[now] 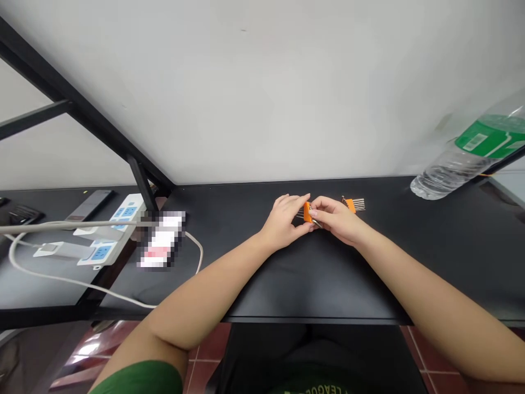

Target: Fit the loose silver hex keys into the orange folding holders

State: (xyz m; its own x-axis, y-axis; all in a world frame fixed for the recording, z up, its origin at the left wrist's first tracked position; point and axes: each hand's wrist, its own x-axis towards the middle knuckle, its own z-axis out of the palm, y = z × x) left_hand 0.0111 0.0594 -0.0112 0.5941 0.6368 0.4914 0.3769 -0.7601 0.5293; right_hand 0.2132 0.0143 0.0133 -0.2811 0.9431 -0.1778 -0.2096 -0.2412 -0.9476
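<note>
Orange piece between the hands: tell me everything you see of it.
The orange piece shows as a narrow, partly hidden, plastic-looking strip, with thin metallic rods jutting leftward. The left hand seems to hold it, the right hand appears to touch it, over the black desk; whether it rests there is unclear.

Head view: single camera, worn on head. Position: above and behind left hand (283, 221) and right hand (338, 220). Facing: forward, downward. Range: moderately near, wide field. Coverage: bench (311, 290) under and around hands, wall (279, 93) beyond hands, lap (311, 353) and floor (210, 342) on wearer's side of hands.
</note>
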